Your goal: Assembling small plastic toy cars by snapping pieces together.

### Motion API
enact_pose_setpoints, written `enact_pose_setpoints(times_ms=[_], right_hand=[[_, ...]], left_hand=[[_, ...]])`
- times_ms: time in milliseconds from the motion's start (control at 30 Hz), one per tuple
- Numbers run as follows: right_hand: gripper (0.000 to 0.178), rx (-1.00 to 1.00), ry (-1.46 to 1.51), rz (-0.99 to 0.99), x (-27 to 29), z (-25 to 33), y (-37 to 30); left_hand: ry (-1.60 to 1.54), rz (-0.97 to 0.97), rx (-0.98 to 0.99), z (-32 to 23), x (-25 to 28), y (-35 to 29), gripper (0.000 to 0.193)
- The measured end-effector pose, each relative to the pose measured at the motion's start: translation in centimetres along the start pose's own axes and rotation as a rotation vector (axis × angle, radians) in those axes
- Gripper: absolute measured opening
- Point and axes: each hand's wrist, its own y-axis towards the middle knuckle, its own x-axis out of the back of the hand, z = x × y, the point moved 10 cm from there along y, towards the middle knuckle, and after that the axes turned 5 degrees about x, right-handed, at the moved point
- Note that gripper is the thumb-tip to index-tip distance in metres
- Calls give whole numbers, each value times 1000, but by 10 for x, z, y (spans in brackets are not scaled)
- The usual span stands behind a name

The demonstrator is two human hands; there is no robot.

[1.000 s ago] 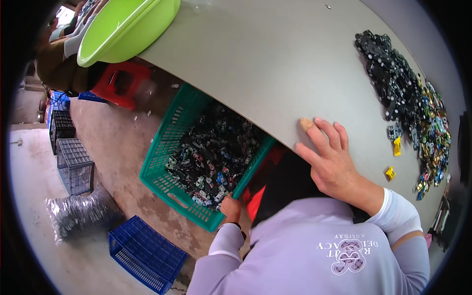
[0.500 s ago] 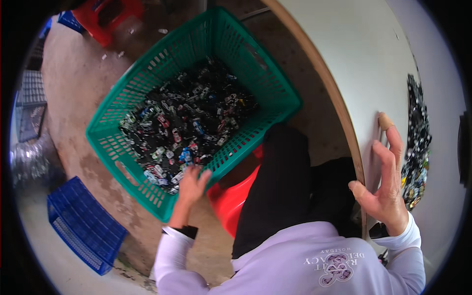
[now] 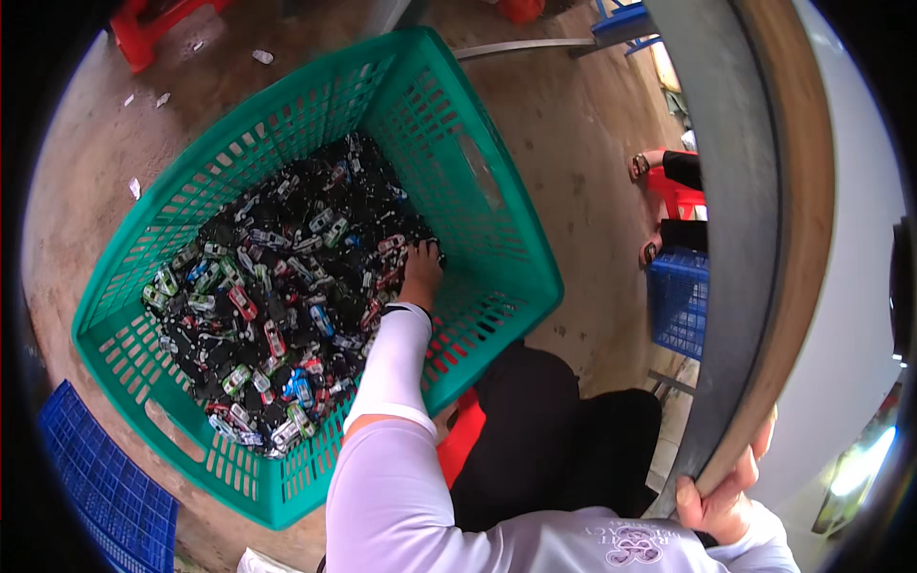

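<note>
My left hand (image 3: 421, 275) reaches down into a green plastic basket (image 3: 535, 277). It touches the heap of small toy cars (image 3: 272, 336) near the basket's right wall. Its fingertips are lost among dark pieces, so whether they close on anything is hidden. White, red, blue and green car bodies lie mixed with many black parts in the heap. At the lower right, my right hand (image 3: 718, 506) grips the wooden edge of the table (image 3: 800, 191), with the thumb on the near side and the fingers over the rim.
A blue crate (image 3: 105, 477) stands on the floor at the lower left. Beyond the table are another person's feet (image 3: 651, 250), a red stool (image 3: 676, 196) and a second blue crate (image 3: 678, 296). A metal bar (image 3: 525, 45) crosses behind the basket. White scraps (image 3: 263, 56) lie on the floor.
My left hand has moved from the basket's near edge deeper into the heap, farther right. My right hand has gone from above the tabletop to gripping its edge. The view has shifted and leaned closer.
</note>
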Motion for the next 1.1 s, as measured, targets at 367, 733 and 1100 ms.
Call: enact_pose_setpoints(times_ms=[367, 733, 1100], right_hand=[[72, -175, 79, 60, 5, -13, -41], [72, -198, 46, 34, 6, -16, -56], [72, -302, -31, 93, 9, -20, -52]], left_hand=[[53, 103, 44, 20, -5, -2, 32], [140, -98, 107, 34, -2, -9, 22], [-1083, -286, 366, 121, 43, -50, 18]])
